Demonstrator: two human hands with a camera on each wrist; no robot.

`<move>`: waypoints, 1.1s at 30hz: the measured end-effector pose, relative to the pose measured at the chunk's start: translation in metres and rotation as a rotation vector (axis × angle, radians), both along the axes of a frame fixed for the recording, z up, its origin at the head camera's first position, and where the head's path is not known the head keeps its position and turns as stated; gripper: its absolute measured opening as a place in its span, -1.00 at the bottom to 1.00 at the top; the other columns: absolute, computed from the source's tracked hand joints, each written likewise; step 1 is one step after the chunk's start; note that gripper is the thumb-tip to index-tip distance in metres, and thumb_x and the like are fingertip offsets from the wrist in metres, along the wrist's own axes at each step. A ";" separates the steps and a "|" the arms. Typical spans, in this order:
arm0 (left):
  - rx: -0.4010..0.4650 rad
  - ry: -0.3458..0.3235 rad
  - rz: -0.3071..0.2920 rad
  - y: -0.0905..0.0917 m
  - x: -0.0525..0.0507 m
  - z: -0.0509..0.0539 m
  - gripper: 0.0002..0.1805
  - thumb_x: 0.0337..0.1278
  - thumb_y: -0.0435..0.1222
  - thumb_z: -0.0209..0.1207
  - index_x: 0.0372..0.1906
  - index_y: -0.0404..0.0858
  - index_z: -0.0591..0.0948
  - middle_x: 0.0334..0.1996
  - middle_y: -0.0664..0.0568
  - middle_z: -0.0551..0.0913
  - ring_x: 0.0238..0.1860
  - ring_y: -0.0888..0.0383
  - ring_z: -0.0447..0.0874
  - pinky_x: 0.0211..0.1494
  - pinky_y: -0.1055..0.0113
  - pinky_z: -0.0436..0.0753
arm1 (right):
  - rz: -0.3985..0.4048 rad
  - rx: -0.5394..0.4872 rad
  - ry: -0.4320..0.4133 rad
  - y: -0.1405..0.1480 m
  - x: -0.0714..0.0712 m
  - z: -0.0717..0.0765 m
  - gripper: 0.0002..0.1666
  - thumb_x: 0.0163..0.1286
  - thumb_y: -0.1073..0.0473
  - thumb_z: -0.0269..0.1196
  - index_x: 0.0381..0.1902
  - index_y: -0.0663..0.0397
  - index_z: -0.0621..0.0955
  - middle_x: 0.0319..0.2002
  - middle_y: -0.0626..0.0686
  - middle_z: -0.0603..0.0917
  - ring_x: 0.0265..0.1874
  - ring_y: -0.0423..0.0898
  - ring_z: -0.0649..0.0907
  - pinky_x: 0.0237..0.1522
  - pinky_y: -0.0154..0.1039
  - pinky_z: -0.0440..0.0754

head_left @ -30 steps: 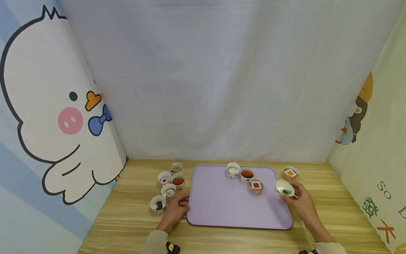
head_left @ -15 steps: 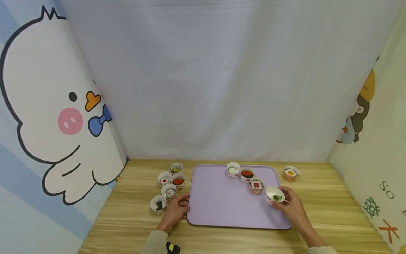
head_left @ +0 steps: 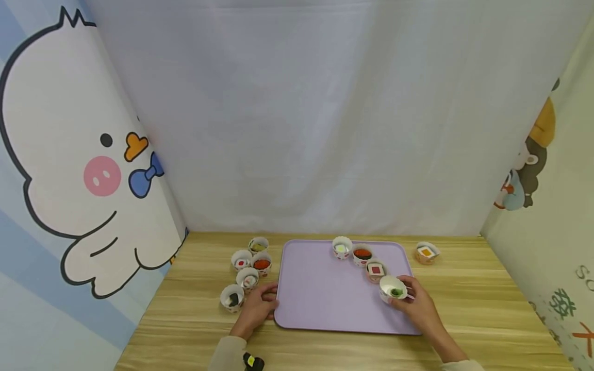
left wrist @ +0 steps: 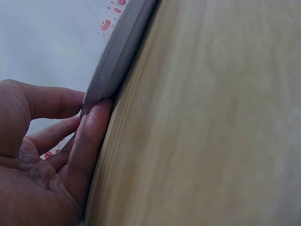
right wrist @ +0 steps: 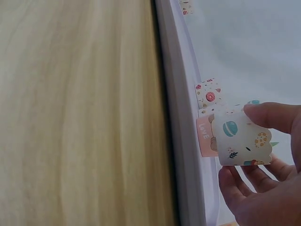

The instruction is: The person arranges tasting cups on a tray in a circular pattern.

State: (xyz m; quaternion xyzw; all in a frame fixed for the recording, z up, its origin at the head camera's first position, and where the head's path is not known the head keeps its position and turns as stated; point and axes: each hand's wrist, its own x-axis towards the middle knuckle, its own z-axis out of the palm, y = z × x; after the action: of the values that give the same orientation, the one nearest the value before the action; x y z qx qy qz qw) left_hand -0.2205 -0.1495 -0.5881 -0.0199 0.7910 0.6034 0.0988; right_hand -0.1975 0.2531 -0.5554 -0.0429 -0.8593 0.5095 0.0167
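My right hand (head_left: 419,309) holds a white paper baking cup (head_left: 393,289) between thumb and fingers over the right part of the lilac tray (head_left: 325,304). Something green lies inside the cup. From the right wrist view, the cup's printed side (right wrist: 242,139) shows; whether its base touches the tray I cannot tell. At the tray's left edge my left hand (head_left: 255,309) pinches the rim, with fingertips (left wrist: 96,115) against it in the left wrist view. Along the tray's back right stand a cup with a pale piece (head_left: 342,248), one with orange-red filling (head_left: 362,255) and one with a red-centred square (head_left: 375,270).
Left of the tray several filled paper cups cluster on the wooden table (head_left: 185,319), the nearest a cup with a black-and-white piece (head_left: 232,299) beside my left hand. A cup with an orange-centred square (head_left: 426,253) stands right of the tray. A pale curtain (head_left: 301,129) hangs behind.
My right hand has carried the cup with the green piece leftward and slightly nearer, from the tray's right edge to above the tray. My left hand stays at the tray's left edge.
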 end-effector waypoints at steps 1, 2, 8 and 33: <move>0.000 -0.003 0.002 0.000 0.000 0.000 -0.41 0.15 -0.46 0.20 0.33 -0.38 0.43 0.06 -0.23 0.60 -0.20 0.17 0.59 -0.38 0.21 0.69 | 0.002 0.001 0.002 -0.001 0.000 0.000 -0.25 0.12 0.30 0.45 0.23 0.34 0.39 0.18 0.38 0.53 0.22 0.25 0.53 0.01 -0.43 0.56; 0.000 -0.007 0.002 0.000 -0.001 -0.001 -0.41 0.15 -0.46 0.19 0.33 -0.37 0.43 0.06 -0.23 0.60 -0.20 0.17 0.59 -0.38 0.22 0.69 | 0.004 0.003 0.005 -0.002 0.000 -0.001 -0.25 0.12 0.30 0.45 0.23 0.35 0.39 0.17 0.39 0.53 0.21 0.25 0.53 0.02 -0.41 0.57; 0.004 -0.016 0.005 0.001 -0.001 -0.002 -0.41 0.15 -0.46 0.19 0.33 -0.36 0.43 0.06 -0.22 0.60 -0.20 0.17 0.59 -0.38 0.22 0.69 | 0.005 0.018 -0.013 -0.005 -0.001 -0.003 -0.25 0.10 0.30 0.46 0.23 0.34 0.41 0.16 0.38 0.55 0.19 0.24 0.55 0.04 -0.31 0.59; -0.002 -0.012 0.002 0.000 0.000 -0.001 -0.42 0.11 -0.48 0.19 0.31 -0.35 0.46 0.04 -0.20 0.61 -0.20 0.17 0.60 -0.38 0.24 0.69 | 0.018 0.008 -0.032 -0.018 -0.011 -0.012 -0.24 0.08 0.32 0.46 0.23 0.31 0.42 0.16 0.40 0.55 0.16 0.24 0.57 -0.01 -0.32 0.60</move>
State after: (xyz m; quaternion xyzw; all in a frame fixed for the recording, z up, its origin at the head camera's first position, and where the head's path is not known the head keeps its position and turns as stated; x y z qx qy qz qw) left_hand -0.2208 -0.1494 -0.5890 -0.0243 0.7909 0.6027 0.1028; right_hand -0.2084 0.2354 -0.5674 -0.0433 -0.8617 0.5056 -0.0016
